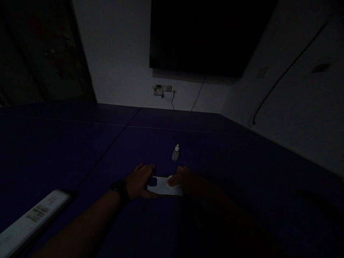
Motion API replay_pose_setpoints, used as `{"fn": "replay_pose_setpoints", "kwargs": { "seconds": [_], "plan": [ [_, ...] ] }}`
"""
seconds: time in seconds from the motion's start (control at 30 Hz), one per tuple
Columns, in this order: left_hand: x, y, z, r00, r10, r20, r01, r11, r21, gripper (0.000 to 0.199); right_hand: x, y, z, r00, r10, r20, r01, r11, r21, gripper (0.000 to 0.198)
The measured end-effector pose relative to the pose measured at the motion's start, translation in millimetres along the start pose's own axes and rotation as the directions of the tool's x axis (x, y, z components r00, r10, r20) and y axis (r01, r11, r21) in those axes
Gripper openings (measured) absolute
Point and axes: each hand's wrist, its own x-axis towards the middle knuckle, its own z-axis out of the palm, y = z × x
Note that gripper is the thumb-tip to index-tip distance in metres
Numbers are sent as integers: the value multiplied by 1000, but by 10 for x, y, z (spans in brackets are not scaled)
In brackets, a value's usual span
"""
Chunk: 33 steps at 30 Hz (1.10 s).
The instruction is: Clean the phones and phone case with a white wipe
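Observation:
A pale phone case (pixel 163 190) with a camera cutout at its left end lies flat on the dark blue surface. My left hand (pixel 139 181), with a dark watch on the wrist, grips the case's left end, thumb at the near edge and fingers at the far edge. Over the right part of the case, my right hand (pixel 181 177) presses down a small white pad (pixel 170 182), perhaps cotton or tissue; dim light hides its details. Just beyond the hands stands a small clear dropper bottle (pixel 175 154) with a white top, upright and touched by neither hand.
A long white box-like object (pixel 34 220) with printed marks lies at the near left. The blue surface (pixel 107 143) stretches to a pale wall carrying a large dark screen (pixel 204 36) and sockets with cables (pixel 162 89). At the far left is a dark door (pixel 40 53).

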Motion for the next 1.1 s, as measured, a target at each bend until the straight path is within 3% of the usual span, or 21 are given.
{"fn": "replay_pose_setpoints", "kwargs": {
  "seconds": [0.2, 0.37, 0.47, 0.63, 0.73, 0.9, 1.1],
  "plan": [
    [2, -21, 5, 1000, -7, 18, 7, 1000, 11, 102, 206, -321, 60, 997, -77, 32, 80, 988, -135, 41],
    [1, 13, -17, 1000, -19, 25, 19, 1000, 13, 98, 34, -102, -62, 996, 40, 81, -29, 990, -137, 33],
    [1, 16, -11, 1000, -6, 9, 6, 1000, 18, 97, -56, 2, -87, 996, 38, 83, -29, 994, -107, 37],
    [3, -11, 11, 1000, 11, 3, -11, 1000, 12, 104, 80, -217, 0, 996, 16, 85, -4, 991, -135, 40],
    [0, -27, 10, 1000, 13, 11, -14, 1000, 9, 97, 173, -357, -2, 997, 6, 72, 5, 988, -153, 44],
    [-10, -36, 7, 1000, 28, 1, -28, 1000, 5, 81, 90, -238, -94, 994, 44, 101, -28, 988, -153, 40],
    [-7, -40, 16, 1000, 28, -6, -27, 1000, 3, 91, 117, -221, -40, 991, 42, 130, -18, 983, -180, 41]
  ]
}}
